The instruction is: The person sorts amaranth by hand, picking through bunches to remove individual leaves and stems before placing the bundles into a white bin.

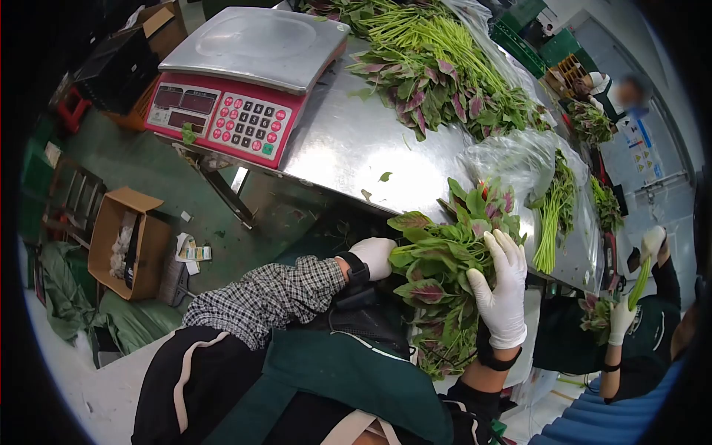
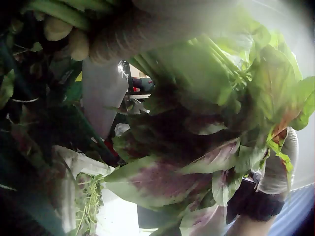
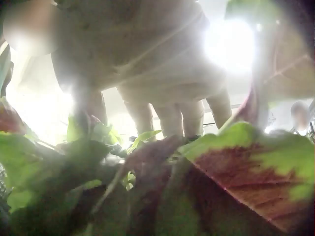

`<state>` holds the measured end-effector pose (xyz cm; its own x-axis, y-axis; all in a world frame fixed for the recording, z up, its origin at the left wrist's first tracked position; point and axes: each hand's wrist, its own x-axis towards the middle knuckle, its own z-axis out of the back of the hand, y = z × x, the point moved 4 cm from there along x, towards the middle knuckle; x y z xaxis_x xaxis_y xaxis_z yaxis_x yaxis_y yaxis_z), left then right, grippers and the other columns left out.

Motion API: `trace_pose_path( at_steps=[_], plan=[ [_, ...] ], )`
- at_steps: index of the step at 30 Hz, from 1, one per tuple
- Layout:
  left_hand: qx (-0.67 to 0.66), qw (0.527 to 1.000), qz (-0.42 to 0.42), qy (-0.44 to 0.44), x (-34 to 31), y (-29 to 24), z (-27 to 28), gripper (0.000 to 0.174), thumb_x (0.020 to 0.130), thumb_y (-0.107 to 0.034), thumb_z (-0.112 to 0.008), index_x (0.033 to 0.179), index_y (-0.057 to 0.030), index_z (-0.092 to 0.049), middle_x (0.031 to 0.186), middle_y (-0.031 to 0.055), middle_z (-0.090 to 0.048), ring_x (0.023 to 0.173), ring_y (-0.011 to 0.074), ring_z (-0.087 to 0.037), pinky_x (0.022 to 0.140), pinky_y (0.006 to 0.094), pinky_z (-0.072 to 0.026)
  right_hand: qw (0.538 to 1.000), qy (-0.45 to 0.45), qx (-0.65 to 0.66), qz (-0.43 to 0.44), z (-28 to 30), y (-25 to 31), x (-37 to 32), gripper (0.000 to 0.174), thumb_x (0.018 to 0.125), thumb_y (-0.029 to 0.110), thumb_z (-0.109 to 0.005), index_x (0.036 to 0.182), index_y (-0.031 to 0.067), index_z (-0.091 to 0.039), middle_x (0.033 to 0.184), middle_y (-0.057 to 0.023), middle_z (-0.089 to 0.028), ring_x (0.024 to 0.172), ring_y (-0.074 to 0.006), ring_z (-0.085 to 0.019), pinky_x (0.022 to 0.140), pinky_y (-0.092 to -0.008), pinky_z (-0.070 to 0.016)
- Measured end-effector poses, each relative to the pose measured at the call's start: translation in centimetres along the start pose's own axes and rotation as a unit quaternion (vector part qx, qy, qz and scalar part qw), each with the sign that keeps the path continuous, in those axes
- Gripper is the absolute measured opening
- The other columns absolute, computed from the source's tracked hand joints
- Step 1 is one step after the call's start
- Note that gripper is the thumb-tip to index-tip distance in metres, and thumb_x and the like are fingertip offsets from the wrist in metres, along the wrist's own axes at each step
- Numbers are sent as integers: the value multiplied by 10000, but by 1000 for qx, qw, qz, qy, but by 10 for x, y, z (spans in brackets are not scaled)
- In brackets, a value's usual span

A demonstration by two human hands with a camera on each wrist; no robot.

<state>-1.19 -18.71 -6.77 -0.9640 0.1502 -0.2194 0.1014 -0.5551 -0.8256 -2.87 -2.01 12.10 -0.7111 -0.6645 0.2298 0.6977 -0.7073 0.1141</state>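
Leafy bunch point(image 1: 437, 256), gripped in the curled left hand point(image 1: 375, 256), right hand point(image 1: 507, 297) spread, touching its leaves point(image 1: 426, 292)

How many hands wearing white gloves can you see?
4 clearly: up front, the left hand holding a leafy bunch and the right hand touching it; over at the right, another person's raised hand and lower hand. More may be hidden farther back.

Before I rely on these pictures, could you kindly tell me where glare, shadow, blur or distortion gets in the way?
Head view: wide-lens bending, dark corners, glare on the metal table; left wrist view: haze towards the upper right, with part of the leafy bunch in deep shadow; right wrist view: a light burns out white, and the right hand looks hazy.
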Motion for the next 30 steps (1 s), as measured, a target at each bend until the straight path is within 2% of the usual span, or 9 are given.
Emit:
trace_pose_path(
  at_steps=[6, 12, 18, 21, 22, 25, 26, 28, 30],
  plan=[
    [9, 999, -24, 26, 8, 9, -12, 230, 783, -195, -555, 883, 9, -596, 851, 222, -617, 852, 381, -594, 727, 421, -479, 997, -44, 56, -3, -1, -3, 2, 457, 807, 191, -632, 1213, 26, -501, 1200, -173, -507, 1143, -345, -450, 1027, -465, -277],
    [-9, 999, -7, 37, 7, 7, -11, 234, 772, -187, -566, 897, 2, -623, 868, 225, -627, 862, 373, -602, 741, 409, -478, 992, -76, 98, -16, 0, -3, 4, 446, 789, 133, -647, 1198, 17, -512, 1180, -174, -524, 1120, -342, -473, 1004, -418, -317],
    [-24, 994, -75, 82, 10, 2, -12, 194, 830, -194, -528, 941, -55, -606, 854, 156, -642, 808, 331, -611, 711, 373, -490, 973, -158, 164, -48, 14, 4, 2, 404, 781, 75, -649, 1168, 14, -549, 1210, -164, -530, 1101, -291, -514, 946, -352, -389],
    [94, 973, -187, 92, 21, 12, -25, 224, 844, -216, -526, 1000, -69, -590, 840, 116, -643, 754, 291, -618, 685, 345, -496, 960, -195, 201, -24, 20, 9, -4, 388, 785, 56, -642, 1161, 11, -554, 1205, -169, -534, 1081, -278, -529, 926, -339, -408],
    [-83, 985, -77, 128, 27, 28, -38, 261, 849, -237, -528, 1060, -90, -574, 840, 83, -633, 706, 250, -610, 668, 328, -494, 962, -205, 179, -12, 24, 12, -6, 366, 782, 39, -639, 1140, 5, -568, 1191, -175, -542, 1060, -276, -541, 918, -336, -413],
    [-146, 979, -44, 132, 18, 17, -32, 224, 851, -260, -543, 796, -50, -596, 584, 15, -571, 455, 117, -535, 434, 274, -438, 955, -227, 191, -6, 28, 17, -14, 327, 787, 42, -633, 1107, -4, -585, 1173, -176, -552, 1045, -278, -545, 915, -338, -414],
    [-170, 977, -28, 126, 13, 12, -28, 191, 844, -255, -577, 816, -68, -604, 612, 3, -583, 465, 107, -548, 439, 236, -454, 952, -227, 206, -7, 29, 20, -16, 295, 790, 43, -627, 1079, -9, -596, 1168, -174, -556, 1037, -277, -544, 912, -343, -415],
    [-274, 942, -13, 192, 12, 6, -30, 169, 829, -231, -606, 862, -66, -612, 642, 14, -597, 480, 111, -563, 448, 226, -471, 963, -204, 175, 39, 34, 32, -15, 266, 782, 72, -629, 1039, 5, -618, 1086, -159, -593, 1003, -305, -554, 923, -405, -406],
    [-543, 773, 88, 316, 5, 5, -41, 195, 797, -167, -646, 947, -46, -615, 696, 41, -621, 497, 118, -581, 456, 220, -498, 968, -172, 156, 92, 36, 47, -11, 229, 773, 106, -633, 984, 18, -642, 997, -139, -623, 969, -318, -562, 932, -460, -395]
  ],
)
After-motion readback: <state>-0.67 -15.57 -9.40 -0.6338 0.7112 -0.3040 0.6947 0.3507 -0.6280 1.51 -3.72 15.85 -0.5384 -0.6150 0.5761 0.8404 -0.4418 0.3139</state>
